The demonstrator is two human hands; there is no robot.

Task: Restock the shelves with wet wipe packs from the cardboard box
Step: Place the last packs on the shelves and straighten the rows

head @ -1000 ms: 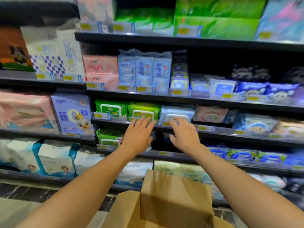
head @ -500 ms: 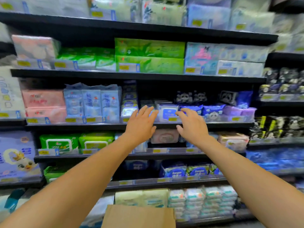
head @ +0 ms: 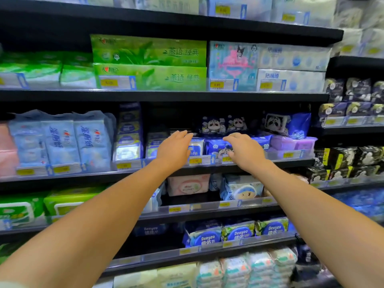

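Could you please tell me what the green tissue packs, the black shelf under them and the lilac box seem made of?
Green tissue packs: thin glossy plastic film, going by the sheen and soft creases. Black shelf: probably painted metal, matte and straight-edged, though I cannot be sure. Lilac box: apparently rigid, slightly translucent plastic, with a moulded lid rim.

The left hand (head: 174,150) and right hand (head: 245,154) are bare, as are the left forearm (head: 93,225) and right forearm (head: 311,215), with a sliver of pale fabric (head: 8,285), perhaps a sleeve, at the lower-left corner.
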